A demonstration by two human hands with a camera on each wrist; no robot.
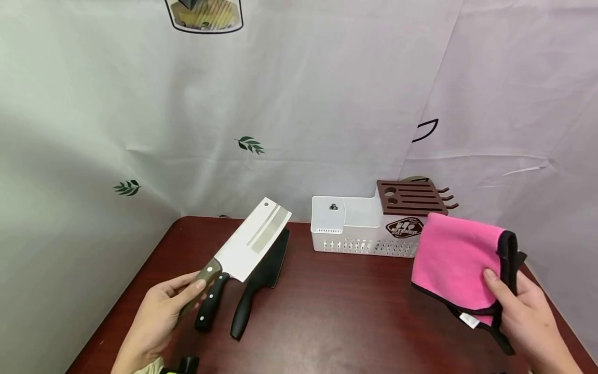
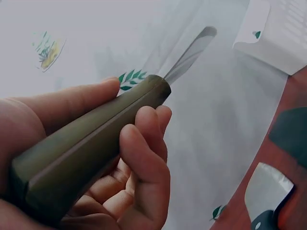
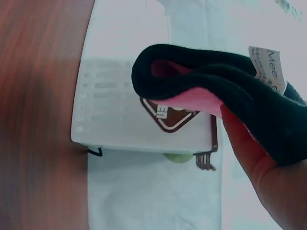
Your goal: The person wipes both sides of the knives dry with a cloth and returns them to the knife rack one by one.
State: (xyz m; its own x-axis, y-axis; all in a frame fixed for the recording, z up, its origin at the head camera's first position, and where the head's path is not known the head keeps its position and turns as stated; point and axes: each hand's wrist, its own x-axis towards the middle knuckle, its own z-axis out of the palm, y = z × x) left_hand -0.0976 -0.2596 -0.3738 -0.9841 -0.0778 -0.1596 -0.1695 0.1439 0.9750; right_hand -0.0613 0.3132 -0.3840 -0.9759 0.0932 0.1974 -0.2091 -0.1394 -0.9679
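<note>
One pink cloth point(image 1: 460, 259) bears a "Mee" tag point(image 3: 266, 67).

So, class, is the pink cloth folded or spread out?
Folded: the pink cloth shows stacked layers, its black edging curving back on itself in the right-wrist view.

Dark red table point(image 1: 345, 311), backed by pale cloth point(image 1: 327, 104)
Green leaves point(image 1: 251, 145) and a black-edged picture point(image 1: 205, 14) are printed on the cloth, which is creased and softly shaded at the left.
</note>
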